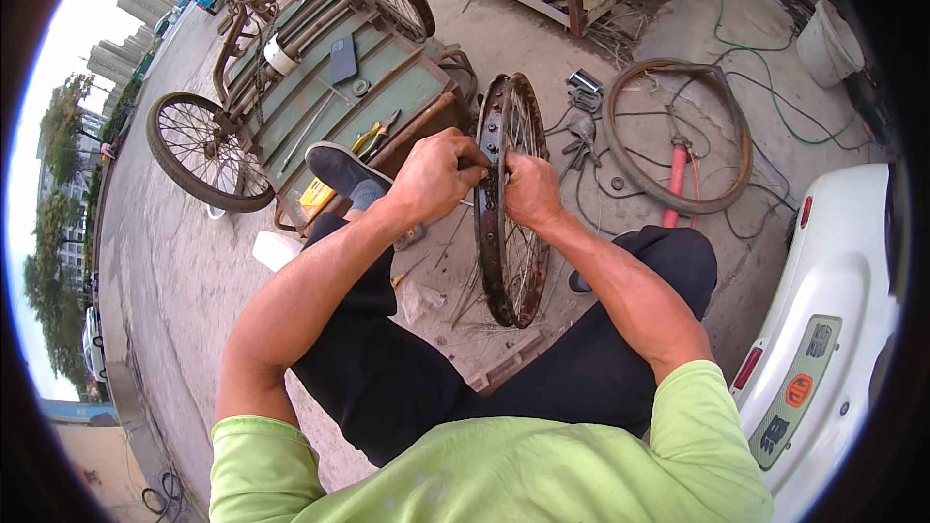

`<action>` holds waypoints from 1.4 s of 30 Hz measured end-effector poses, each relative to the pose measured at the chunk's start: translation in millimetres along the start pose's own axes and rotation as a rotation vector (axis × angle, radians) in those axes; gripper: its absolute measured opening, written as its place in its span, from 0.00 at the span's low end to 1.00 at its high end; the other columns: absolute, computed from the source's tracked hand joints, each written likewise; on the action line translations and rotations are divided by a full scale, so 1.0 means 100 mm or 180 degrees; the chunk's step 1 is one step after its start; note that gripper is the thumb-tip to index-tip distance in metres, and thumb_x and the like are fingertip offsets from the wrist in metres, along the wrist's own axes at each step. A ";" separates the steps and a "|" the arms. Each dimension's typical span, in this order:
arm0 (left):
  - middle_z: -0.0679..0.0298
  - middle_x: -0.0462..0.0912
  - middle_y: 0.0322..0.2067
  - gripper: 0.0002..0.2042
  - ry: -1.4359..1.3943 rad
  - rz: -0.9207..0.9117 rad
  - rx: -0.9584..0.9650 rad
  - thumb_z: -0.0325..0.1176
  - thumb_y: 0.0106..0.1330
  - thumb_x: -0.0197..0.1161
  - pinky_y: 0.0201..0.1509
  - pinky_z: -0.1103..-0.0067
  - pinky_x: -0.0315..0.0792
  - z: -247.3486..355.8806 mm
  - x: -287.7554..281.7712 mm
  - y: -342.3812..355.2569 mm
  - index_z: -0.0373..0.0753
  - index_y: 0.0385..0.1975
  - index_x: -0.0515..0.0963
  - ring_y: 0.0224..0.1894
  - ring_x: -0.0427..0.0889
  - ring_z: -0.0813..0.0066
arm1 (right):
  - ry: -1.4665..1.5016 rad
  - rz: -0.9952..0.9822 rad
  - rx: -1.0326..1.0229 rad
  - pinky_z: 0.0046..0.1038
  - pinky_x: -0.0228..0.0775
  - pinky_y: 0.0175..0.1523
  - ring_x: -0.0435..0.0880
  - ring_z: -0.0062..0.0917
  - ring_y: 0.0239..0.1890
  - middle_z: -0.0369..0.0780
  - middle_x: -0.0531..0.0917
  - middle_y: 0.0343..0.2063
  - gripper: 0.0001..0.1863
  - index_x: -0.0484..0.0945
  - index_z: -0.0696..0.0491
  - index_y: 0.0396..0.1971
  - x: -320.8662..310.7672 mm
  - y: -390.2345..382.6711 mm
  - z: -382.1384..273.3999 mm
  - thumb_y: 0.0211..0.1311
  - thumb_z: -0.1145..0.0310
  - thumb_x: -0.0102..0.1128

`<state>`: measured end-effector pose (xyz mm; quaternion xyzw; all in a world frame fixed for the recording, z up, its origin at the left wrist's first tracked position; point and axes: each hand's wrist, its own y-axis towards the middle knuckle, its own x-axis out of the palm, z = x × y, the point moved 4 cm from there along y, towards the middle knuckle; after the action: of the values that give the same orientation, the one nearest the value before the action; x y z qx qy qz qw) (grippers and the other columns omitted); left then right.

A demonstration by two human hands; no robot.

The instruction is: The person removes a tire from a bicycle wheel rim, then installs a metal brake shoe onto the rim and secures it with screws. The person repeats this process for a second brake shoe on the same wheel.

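Observation:
A rusty, tyreless spoked wheel (pixel 491 261) stands upright between my legs, its dark rim studded with spoke nipples along the inner channel. My left hand (pixel 446 172) is closed at the upper left side of the rim, thumb and fingertips pinched on something small that I cannot make out. My right hand (pixel 528 189) grips the wheel from the right, fingers wrapped at the rim among the spokes and partly hidden. Loose spokes lie on the concrete below the wheel, near a clear plastic bag (pixel 421 300).
An overturned tricycle cart (pixel 295 126) holds yellow-handled pliers (pixel 368 142). A tyre (pixel 736 179), red pump (pixel 675 194), hoses and tools lie to the right. A white car (pixel 804 261) borders the right; a metal frame (pixel 576 15) and grey bucket (pixel 828 44) stand behind.

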<state>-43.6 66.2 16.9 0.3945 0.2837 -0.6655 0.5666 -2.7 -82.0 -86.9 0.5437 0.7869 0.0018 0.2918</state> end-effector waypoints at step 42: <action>0.54 0.80 0.35 0.08 -0.0298 0.0291 -0.0485 0.29 0.60 0.72 0.48 0.65 0.78 -0.07 0.09 -0.17 0.35 0.37 0.86 0.41 0.83 0.54 | -0.0577 0.0522 -0.0885 0.50 0.80 0.41 0.86 0.52 0.41 0.52 0.83 0.42 0.48 0.55 0.51 0.81 0.10 0.07 0.01 0.59 0.78 0.61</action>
<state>-59.0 70.7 4.7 0.3312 0.2884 -0.6331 0.6374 1.0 -71.1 -90.4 0.5585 0.7025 0.0853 0.4327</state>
